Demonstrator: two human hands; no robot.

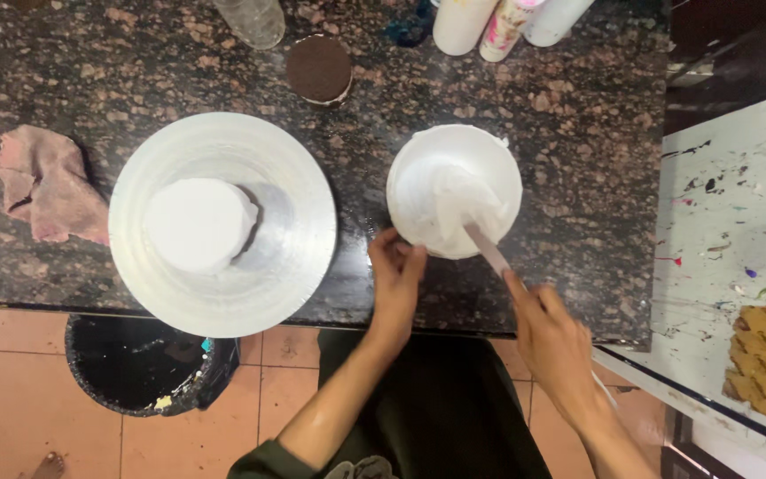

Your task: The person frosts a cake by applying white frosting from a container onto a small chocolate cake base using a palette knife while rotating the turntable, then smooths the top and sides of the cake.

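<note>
Both forearms reach up from the near edge toward a white bowl [454, 189] of white cream on the dark granite counter [578, 133]. Her or his left hand [396, 270] pinches the bowl's near rim, fingers curled shut on it. To the right, the right hand [550, 333] is closed around the handle of a spatula [488, 248]. That tool's long axis runs diagonally: handle low and right at the counter's edge, blade pointing up and left into the cream. Left of the bowl sits a round silver board [303, 222] carrying a small white-frosted cake [199, 223]. A crumpled pink cloth [46, 184] lies at the far left. Beyond the board rests a brown round sponge [318, 68], with bottles [463, 22] along the far edge. Below the counter stands a black bin [135, 364] on the tiled floor.
</note>
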